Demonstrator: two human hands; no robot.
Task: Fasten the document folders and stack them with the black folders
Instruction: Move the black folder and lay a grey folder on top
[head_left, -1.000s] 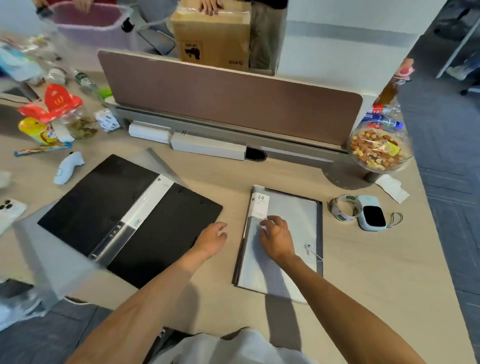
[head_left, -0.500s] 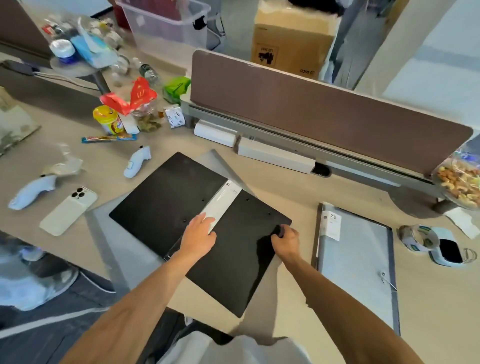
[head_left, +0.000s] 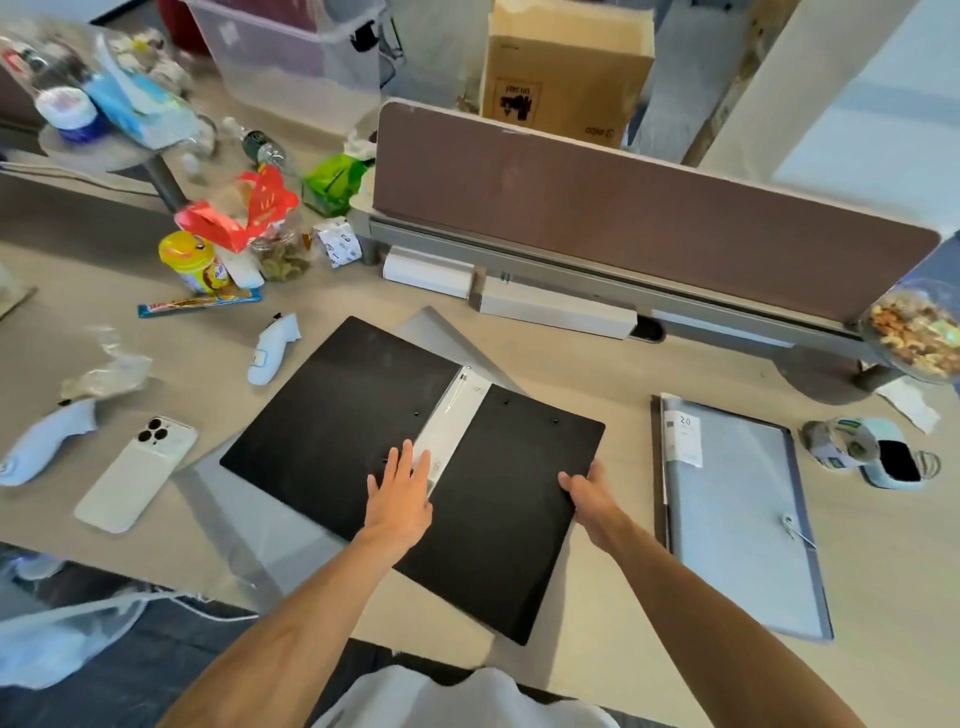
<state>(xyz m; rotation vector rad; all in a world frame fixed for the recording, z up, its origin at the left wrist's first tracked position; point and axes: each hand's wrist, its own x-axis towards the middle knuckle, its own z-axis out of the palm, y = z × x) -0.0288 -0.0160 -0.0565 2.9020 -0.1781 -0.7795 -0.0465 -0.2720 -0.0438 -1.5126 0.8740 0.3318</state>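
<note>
Your left hand (head_left: 399, 501) lies flat on the black folder (head_left: 322, 436), fingers straight and slightly spread, fingertips touching its white spine (head_left: 457, 415). The folder lies open on the desk (head_left: 597, 374), one cover on either side of the spine. Your right hand (head_left: 589, 493) grips the right cover's outer edge, thumb on top. The grey folder (head_left: 737, 530) lies closed to the right, apart. A phone (head_left: 137, 473) lies to the left.

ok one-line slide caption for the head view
Left hand flat on the open black folder, right hand gripping its edge; grey folder lies alongside.
</note>
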